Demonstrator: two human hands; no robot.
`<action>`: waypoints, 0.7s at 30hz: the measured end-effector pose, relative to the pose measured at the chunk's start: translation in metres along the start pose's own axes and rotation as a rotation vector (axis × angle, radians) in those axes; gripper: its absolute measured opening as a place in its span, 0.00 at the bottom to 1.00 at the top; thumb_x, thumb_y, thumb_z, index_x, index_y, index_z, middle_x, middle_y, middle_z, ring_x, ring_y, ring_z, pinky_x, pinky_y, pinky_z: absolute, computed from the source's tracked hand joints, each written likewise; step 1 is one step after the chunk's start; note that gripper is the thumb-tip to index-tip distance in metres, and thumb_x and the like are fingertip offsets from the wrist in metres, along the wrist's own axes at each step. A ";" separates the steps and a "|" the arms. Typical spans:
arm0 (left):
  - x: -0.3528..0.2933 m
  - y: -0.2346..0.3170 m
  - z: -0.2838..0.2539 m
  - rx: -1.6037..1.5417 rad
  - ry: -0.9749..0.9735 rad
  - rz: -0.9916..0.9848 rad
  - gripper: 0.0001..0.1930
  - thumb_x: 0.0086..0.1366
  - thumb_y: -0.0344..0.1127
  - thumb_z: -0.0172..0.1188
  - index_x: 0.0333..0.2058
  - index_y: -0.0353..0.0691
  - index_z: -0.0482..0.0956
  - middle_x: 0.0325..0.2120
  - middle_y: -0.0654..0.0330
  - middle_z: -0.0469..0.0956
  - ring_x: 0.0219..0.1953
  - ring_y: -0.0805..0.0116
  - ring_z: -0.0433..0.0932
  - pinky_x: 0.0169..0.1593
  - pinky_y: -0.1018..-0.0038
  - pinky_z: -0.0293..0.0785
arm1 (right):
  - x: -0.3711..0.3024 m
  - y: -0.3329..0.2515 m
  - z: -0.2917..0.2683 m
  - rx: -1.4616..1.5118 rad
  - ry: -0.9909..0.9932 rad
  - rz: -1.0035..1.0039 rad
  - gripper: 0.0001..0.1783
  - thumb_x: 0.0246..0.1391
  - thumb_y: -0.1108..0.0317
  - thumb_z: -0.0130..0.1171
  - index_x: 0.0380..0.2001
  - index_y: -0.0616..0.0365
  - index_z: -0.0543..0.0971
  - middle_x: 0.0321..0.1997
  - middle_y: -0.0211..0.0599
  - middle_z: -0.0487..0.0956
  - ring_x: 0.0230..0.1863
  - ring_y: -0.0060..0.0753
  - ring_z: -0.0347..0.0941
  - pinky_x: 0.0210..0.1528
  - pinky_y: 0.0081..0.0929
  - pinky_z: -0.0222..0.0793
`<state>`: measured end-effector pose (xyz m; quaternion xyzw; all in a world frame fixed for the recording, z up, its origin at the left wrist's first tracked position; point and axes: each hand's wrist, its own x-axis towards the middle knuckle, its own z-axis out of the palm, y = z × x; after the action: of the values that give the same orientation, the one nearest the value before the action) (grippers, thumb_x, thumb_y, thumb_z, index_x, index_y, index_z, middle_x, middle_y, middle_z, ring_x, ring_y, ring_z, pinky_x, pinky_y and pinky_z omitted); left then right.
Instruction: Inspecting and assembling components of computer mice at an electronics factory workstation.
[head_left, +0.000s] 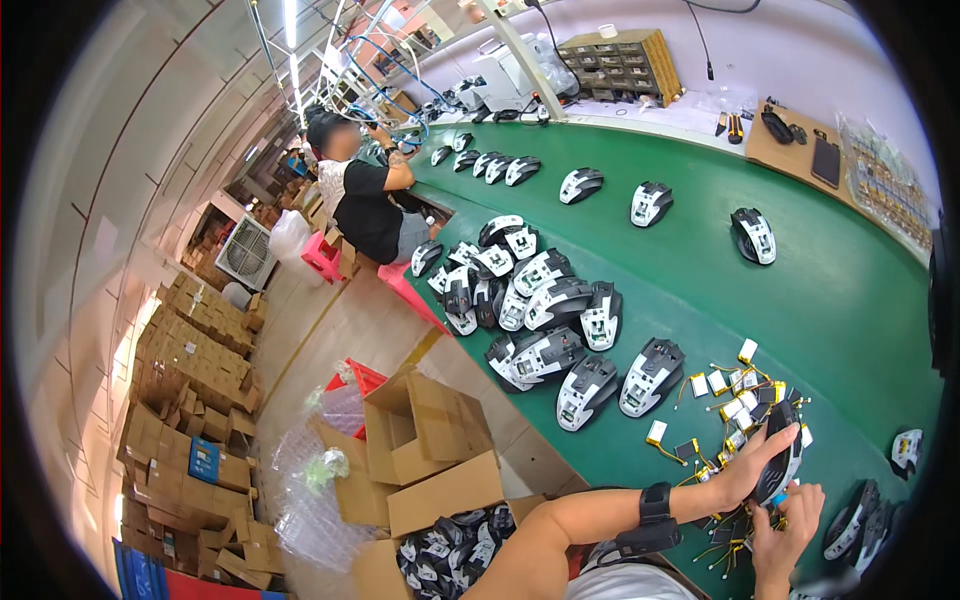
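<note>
My left hand is closed around a black-and-white computer mouse, tilted up over the green bench. My right hand is just below it, its fingers pinching a small light-blue thing against the mouse's lower end. Most of that blue thing is hidden, so its kind does not show. Around and under both hands lies a loose pile of small silver battery packs with thin wires. Left of the pile, a partly open mouse rests on the bench near a heap of similar mice.
More mice lie at the right, and a spaced row runs along the green bench. An open carton of mouse parts stands below my left arm. A co-worker sits farther along. Drawers stand at the back.
</note>
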<state>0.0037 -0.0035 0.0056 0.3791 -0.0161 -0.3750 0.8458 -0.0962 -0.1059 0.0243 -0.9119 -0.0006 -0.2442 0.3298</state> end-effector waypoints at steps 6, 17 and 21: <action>-0.006 0.002 0.001 0.016 0.020 0.006 0.18 0.67 0.52 0.52 0.42 0.43 0.68 0.31 0.65 0.69 0.31 0.79 0.69 0.35 0.80 0.68 | 0.003 -0.005 0.000 0.054 -0.022 -0.001 0.24 0.26 0.79 0.68 0.21 0.59 0.60 0.27 0.43 0.66 0.30 0.46 0.58 0.34 0.38 0.54; -0.001 0.021 -0.012 -0.196 -0.223 0.074 0.27 0.71 0.54 0.40 0.59 0.40 0.58 0.42 0.56 0.74 0.41 0.65 0.79 0.38 0.73 0.77 | 0.014 -0.001 -0.005 -0.057 0.180 -0.139 0.25 0.33 0.81 0.66 0.41 0.63 0.72 0.32 0.41 0.74 0.35 0.39 0.70 0.32 0.29 0.67; 0.009 0.015 -0.013 -0.187 -0.295 0.262 0.28 0.71 0.50 0.42 0.63 0.40 0.53 0.47 0.52 0.71 0.52 0.63 0.72 0.53 0.69 0.70 | 0.003 0.028 0.000 0.318 -0.063 0.365 0.26 0.53 0.76 0.58 0.55 0.67 0.65 0.21 0.32 0.73 0.18 0.18 0.69 0.20 0.15 0.61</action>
<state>0.0237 0.0052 0.0042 0.2349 -0.1538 -0.3132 0.9072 -0.0889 -0.1283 0.0091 -0.8408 0.1152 -0.1488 0.5077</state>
